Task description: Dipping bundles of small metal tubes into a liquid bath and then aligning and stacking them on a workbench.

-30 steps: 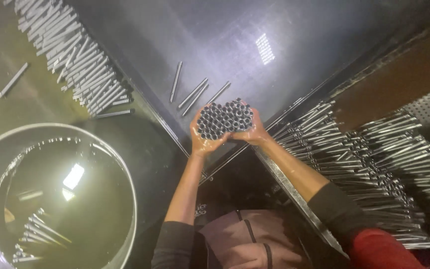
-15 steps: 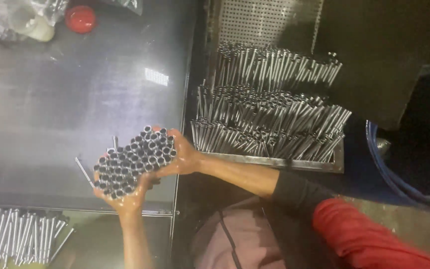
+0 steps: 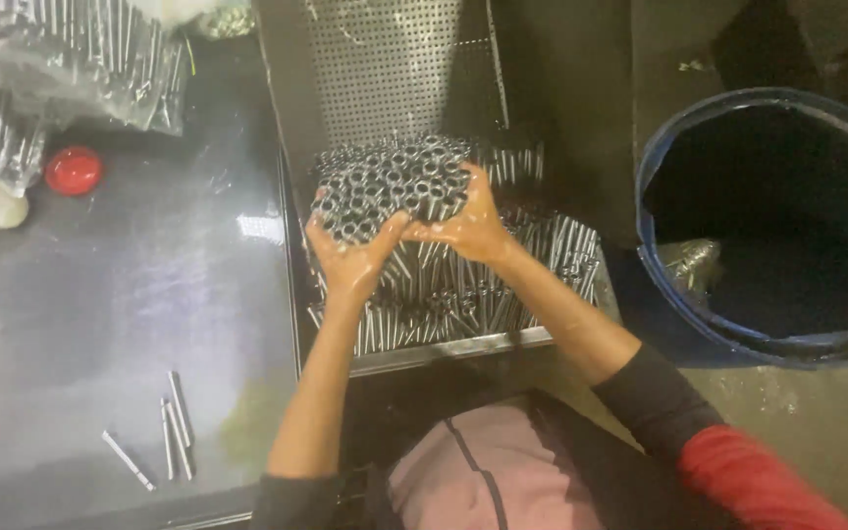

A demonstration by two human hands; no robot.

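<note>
Both my hands clasp a thick bundle of short shiny metal tubes (image 3: 393, 186), seen end-on with their open ends toward me. My left hand (image 3: 350, 257) cups the bundle from the lower left. My right hand (image 3: 473, 224) presses on its right side. The bundle is held above a perforated metal tray (image 3: 395, 69) where more tubes (image 3: 463, 294) lie in rows. Both hands look wet.
A wet steel table (image 3: 110, 324) lies to the left with three loose tubes (image 3: 164, 432) near its front edge. Bagged tubes (image 3: 71, 69) and a red cap (image 3: 74, 169) sit at the far left. A blue barrel (image 3: 768, 216) stands on the right.
My hands have carried the bundle from over the steel table to the right, and it is now above the tube-filled tray. The camera view has swung right as well.
</note>
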